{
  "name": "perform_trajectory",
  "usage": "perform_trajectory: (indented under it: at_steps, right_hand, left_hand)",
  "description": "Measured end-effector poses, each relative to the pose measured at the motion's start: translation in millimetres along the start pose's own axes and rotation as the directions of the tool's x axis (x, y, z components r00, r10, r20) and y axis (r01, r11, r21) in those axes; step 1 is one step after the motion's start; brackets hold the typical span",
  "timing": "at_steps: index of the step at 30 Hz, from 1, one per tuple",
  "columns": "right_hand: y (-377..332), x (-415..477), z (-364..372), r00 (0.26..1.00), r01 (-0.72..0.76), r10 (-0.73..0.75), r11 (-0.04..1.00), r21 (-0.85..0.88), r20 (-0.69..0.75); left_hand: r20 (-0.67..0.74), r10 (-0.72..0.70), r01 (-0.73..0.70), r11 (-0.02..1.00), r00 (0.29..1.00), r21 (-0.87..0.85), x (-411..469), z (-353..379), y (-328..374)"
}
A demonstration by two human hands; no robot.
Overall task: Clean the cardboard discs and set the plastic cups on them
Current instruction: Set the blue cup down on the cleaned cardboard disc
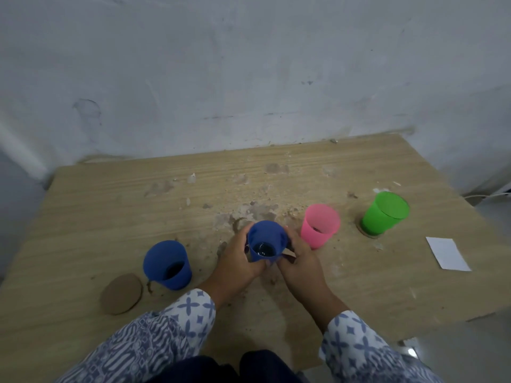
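Behind left hand [238, 262], blue cup [267, 235] base

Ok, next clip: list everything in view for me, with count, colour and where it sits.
held blue cup: one, blue, table centre, between both hands
standing blue cup: one, blue, front left
pink cup: one, pink, right of the held blue cup
green cup: one, green, far right, on a disc
bare disc: one, brown, front left, beside the standing blue cup
covered disc: one, brown, under the green cup
white card: one, white, flat near the right edge
table: one, light wood, stained
cable: one, white, beyond the table's right side
sleeves: two, blue-and-white patterned
left grip: bare hand, curled round the held blue cup
right grip: bare hand, curled round its other side
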State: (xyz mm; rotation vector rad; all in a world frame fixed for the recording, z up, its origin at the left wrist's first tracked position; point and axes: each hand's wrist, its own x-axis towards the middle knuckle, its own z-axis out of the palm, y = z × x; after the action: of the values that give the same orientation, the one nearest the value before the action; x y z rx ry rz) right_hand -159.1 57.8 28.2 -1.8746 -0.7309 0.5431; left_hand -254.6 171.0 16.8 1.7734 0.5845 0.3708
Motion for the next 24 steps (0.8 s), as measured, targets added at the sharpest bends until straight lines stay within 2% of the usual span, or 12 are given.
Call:
perform_trajectory:
  at_steps: [11,24]
  right_hand:
    - [-15.5,13.4,37.9,0.989,0.052,-0.046,0.998,-0.043,0.142]
    - [-15.9,14.1,35.5,0.990,0.038,-0.024,0.995,-0.092,0.141]
  left_hand:
    - [-0.127,-0.089,0.078,0.993,0.988,-0.084,-12.1,-33.2,-21.3]
    - [-0.098,-0.118,0.113,0.992,0.988,-0.061,-10.9,-31.5,-20.4]
